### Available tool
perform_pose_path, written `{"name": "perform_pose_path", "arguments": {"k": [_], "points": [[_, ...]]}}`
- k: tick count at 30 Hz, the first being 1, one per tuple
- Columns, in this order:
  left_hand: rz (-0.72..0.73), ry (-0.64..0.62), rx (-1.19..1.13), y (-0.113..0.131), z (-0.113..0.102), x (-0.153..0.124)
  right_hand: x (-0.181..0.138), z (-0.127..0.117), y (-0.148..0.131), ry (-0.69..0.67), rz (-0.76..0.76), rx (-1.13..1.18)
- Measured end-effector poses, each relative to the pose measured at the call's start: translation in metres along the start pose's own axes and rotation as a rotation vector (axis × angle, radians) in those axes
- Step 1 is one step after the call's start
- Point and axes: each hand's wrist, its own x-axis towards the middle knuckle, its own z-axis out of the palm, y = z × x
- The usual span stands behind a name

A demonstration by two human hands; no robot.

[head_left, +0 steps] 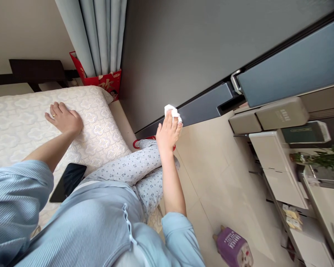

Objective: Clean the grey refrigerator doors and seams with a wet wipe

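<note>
My right hand [168, 132] holds a crumpled white cloth or tissue [172, 111] and presses it against the dark lower edge of a grey sliding door [202, 107]. My left hand [63, 118] lies flat with fingers spread on the white quilted mattress [16, 122]; a ring shows on one finger. A black phone [68, 181] lies on the mattress beside my hip. I wear a light blue top and dotted trousers, and I lean from the bed edge toward the door.
A red printed bag [105, 81] stands by the grey curtain [97, 37] at the bed's corner. A purple pack [235, 248] lies on the tiled floor. White shelves [283, 174] with boxes, books and a green plant [328, 157] stand on the right.
</note>
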Motion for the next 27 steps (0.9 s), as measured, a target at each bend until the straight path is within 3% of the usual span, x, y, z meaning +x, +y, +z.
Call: {"name": "perform_pose_path", "arguments": {"k": [8, 15, 18, 21, 27], "points": [[-0.005, -0.013, -0.007, 0.002, -0.002, -0.001, -0.022, 0.047, -0.021, -0.255, -0.115, 0.091], [0.004, 0.002, 0.019, 0.001, -0.002, -0.001, -0.023, 0.050, -0.027, -0.333, -0.184, 0.157], [0.000, 0.009, 0.021, 0.002, -0.002, -0.001, -0.021, 0.037, -0.026, -0.294, -0.136, 0.170], [-0.006, 0.003, 0.013, 0.002, -0.003, -0.001, -0.011, 0.010, -0.020, -0.170, -0.055, 0.146], [0.005, 0.000, 0.019, 0.000, -0.002, -0.001, 0.029, -0.085, 0.010, 0.185, 0.084, 0.049]]}}
